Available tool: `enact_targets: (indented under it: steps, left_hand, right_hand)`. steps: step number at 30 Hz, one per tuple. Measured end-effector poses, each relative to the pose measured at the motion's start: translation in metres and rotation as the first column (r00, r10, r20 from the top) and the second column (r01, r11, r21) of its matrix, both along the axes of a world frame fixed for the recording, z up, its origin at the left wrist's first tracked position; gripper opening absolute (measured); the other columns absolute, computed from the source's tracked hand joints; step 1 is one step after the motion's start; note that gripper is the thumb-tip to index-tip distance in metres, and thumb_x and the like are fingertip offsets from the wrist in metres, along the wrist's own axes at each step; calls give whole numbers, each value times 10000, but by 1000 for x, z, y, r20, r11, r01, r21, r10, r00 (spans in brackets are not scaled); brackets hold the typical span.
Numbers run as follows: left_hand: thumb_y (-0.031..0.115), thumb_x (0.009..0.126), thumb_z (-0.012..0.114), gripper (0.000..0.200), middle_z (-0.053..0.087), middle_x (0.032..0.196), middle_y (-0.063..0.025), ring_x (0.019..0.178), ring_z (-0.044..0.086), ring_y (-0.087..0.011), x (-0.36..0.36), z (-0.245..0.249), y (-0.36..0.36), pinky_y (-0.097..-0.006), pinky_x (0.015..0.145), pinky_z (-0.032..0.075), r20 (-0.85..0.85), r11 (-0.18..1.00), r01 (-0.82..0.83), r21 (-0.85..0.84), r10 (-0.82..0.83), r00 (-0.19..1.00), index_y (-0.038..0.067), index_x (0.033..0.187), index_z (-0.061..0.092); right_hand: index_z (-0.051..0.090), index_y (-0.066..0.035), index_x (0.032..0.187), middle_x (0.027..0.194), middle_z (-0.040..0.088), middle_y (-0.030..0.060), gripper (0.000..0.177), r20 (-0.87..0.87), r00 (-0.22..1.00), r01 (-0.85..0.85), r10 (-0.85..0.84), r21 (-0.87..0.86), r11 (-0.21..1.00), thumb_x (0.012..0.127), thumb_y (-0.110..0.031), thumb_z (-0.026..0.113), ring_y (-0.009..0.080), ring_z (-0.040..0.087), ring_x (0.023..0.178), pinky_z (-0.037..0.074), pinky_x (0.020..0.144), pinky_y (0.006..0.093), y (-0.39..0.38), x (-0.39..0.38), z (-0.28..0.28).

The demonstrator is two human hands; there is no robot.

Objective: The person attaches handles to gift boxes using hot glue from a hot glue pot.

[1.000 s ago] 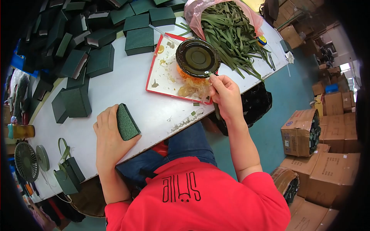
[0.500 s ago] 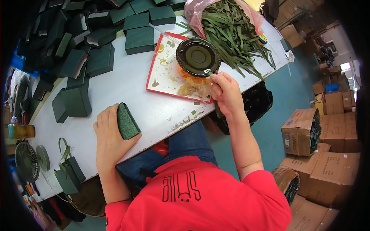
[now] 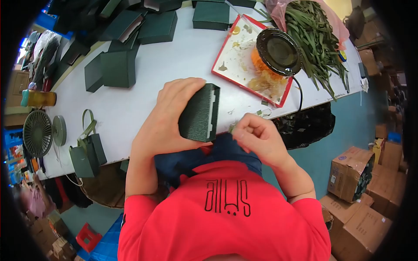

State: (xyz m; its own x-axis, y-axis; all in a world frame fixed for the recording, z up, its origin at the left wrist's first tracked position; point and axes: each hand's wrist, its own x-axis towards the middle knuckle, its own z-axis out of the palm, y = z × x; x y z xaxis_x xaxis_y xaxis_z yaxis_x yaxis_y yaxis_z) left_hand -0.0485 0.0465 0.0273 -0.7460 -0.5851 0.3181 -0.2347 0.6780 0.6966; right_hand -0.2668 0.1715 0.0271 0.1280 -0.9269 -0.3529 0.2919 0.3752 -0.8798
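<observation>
My left hand (image 3: 167, 117) grips a dark green box (image 3: 198, 114) from its left side, thumb below and fingers over the top, above the front of the table. The box is tilted, and pale white patches show along its right-hand side. Just right of the box, my right hand (image 3: 259, 138) is closed in a pinch. Something small and greenish shows at its fingertips, too blurred to name. Beyond that hand, a glossy dark round pot (image 3: 278, 51) with an orange side stands on a red-rimmed white tray (image 3: 226, 61) stained with amber residue.
Several green boxes (image 3: 159, 27) crowd the back left of the white table (image 3: 161, 61). Green ribbon strips (image 3: 311, 35) spill from a pink bag at the back right. A small fan (image 3: 37, 133) and a green box with a ribbon loop (image 3: 87, 156) stand at left. Cartons (image 3: 348, 174) are stacked at right.
My right hand has drawn back from the pot's rim towards the box. My left hand has lifted and turned the box, showing its pale-patched side. The camera view has shifted.
</observation>
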Motion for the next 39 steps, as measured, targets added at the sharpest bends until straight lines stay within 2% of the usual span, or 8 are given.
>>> enact_targets:
  steps: [14, 17, 20, 26, 28, 30, 34, 39]
  left_hand:
    - [224, 490, 912, 984, 523, 1325, -135, 1207, 481, -367, -4, 1, 0, -451, 1020, 373, -24, 994, 113, 8, -113, 993, 47, 1353, 475]
    - [218, 503, 894, 945, 531, 1303, -127, 1192, 488, -356, -5, 1, 2, -442, 1008, 367, 6, 994, 110, -12, -110, 994, 50, 1340, 487]
    - [206, 512, 874, 902, 537, 1283, -120, 1187, 491, -348, -7, 3, 6, -431, 993, 362, 73, 989, 112, -95, -106, 992, 52, 1319, 501]
    - [200, 516, 867, 891, 536, 1279, -124, 1186, 494, -348, -6, 1, 4, -428, 989, 363, 76, 998, 27, -63, -22, 997, 55, 1313, 498]
    - [201, 502, 887, 917, 531, 1297, -143, 1201, 490, -357, -3, 1, 4, -436, 1019, 368, 69, 997, -27, -73, 32, 997, 36, 1316, 498]
    - [207, 498, 898, 930, 529, 1307, -157, 1207, 489, -365, -2, 2, 2, -443, 1036, 371, 57, 995, -56, -79, 61, 997, 26, 1317, 499]
    - [241, 519, 897, 914, 533, 1297, -171, 1199, 498, -380, -4, 2, 1, -453, 1041, 368, 40, 995, -6, -95, 9, 999, 21, 1313, 501]
    - [315, 591, 838, 832, 548, 1261, -165, 1186, 512, -369, -9, 15, 4, -459, 1012, 351, 65, 996, 58, -65, -54, 996, 19, 1297, 510]
  right_hand:
    - [570, -27, 788, 643, 608, -4, 233, -145, 976, -151, 163, 89, 985, 929, -188, 663, 9, 500, 594, 375, 525, 198, -14, 15, -4]
    - [546, -51, 767, 650, 519, -59, 218, -213, 959, -172, 188, 91, 981, 935, -158, 632, 11, 457, 568, 345, 527, 189, -14, 18, -6]
    - [564, -3, 740, 613, 596, 17, 257, -219, 951, -208, 219, 69, 976, 920, -172, 633, 56, 559, 592, 434, 552, 223, -15, 17, -20]
    - [627, 28, 979, 824, 664, 78, 221, -94, 959, -246, 267, 188, 951, 924, -185, 645, 115, 634, 723, 506, 678, 241, -25, 5, -10]
    - [622, 14, 1091, 967, 665, 77, 232, -324, 946, -80, 30, -142, 987, 957, -174, 597, 122, 637, 853, 501, 780, 257, -17, 2, -12]
    - [622, 4, 1180, 1028, 667, 108, 287, -414, 859, 85, -300, -463, 882, 957, -175, 610, 164, 641, 931, 504, 851, 294, -12, 8, -22]
    - [655, 12, 1088, 970, 679, 101, 246, -328, 930, 79, -163, -254, 964, 943, -185, 637, 147, 646, 864, 509, 788, 289, -8, 10, -16]
    - [662, 25, 852, 729, 648, 80, 204, -625, 781, -137, -12, -190, 972, 889, -176, 678, 111, 592, 675, 484, 641, 281, -12, 15, -17]
